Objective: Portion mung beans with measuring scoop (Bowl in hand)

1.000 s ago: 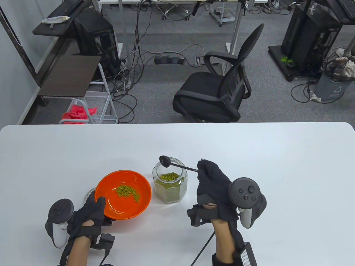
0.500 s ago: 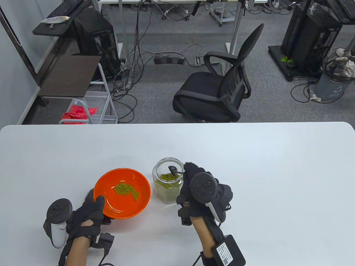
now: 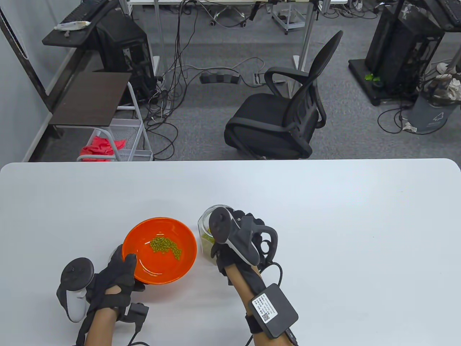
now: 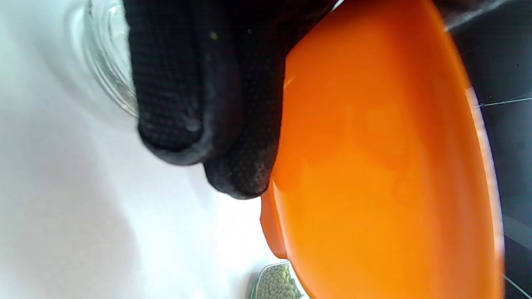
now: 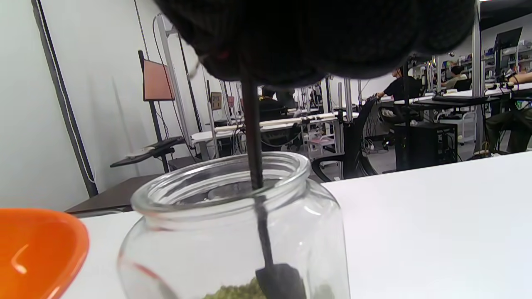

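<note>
Your right hand [image 3: 239, 239] pinches the scoop [image 5: 266, 232] deep in the jar [image 5: 232, 232]; left hand [image 3: 115, 279] grips the bowl [image 3: 144, 270]. Lift level, clearing the rim.

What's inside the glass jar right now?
Inside the glass jar: mung beans at the bottom and the black scoop, bowl down among them, handle rising into the right hand. Whether the scoop is filled cannot be seen.
</note>
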Motion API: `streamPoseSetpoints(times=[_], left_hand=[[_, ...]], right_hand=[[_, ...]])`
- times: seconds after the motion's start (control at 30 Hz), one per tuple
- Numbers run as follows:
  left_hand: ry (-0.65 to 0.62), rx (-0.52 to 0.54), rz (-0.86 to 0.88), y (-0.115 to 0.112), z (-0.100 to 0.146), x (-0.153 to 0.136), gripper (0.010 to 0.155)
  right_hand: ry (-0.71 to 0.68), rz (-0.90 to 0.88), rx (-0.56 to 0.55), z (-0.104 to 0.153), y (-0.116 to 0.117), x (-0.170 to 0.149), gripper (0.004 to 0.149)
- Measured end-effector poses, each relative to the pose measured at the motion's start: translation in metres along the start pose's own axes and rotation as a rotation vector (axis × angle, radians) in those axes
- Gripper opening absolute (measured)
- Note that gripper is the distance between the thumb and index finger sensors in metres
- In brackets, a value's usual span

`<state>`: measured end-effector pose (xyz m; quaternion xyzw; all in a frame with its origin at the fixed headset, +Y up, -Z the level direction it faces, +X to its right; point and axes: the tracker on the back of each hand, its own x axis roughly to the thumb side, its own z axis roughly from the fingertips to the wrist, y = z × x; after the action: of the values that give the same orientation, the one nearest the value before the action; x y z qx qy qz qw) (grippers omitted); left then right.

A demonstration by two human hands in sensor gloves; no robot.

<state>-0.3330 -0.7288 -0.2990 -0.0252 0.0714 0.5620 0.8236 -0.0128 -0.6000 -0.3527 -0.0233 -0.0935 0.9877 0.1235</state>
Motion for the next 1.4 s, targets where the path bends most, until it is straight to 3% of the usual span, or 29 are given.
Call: streamPoseSetpoints(times=[0.23,0.5,0.97,1.4], left_hand=[[0.000,-0.005,0.005,-0.001,0.000,0.000,0.068],[0.003,-0.002,0.002,-0.001,0.000,0.001,0.068],[0.017,0.006,-0.007,-0.001,0.000,0.000,0.068],[0.043,0.005,-0.005,-0.002,-0.002,-0.003,0.068]], right_hand=[[0.081,-0.163,0.156,-0.019,-0.001,-0.012,0.038],[0.188,-0.413,0.205,-0.024,0.007,-0.049,0.039],[0.342,-0.929,0.171,-0.008,0.036,-0.107,0.039],[0.381,-1.147,0.111,0.011,0.046,-0.133,0.039]])
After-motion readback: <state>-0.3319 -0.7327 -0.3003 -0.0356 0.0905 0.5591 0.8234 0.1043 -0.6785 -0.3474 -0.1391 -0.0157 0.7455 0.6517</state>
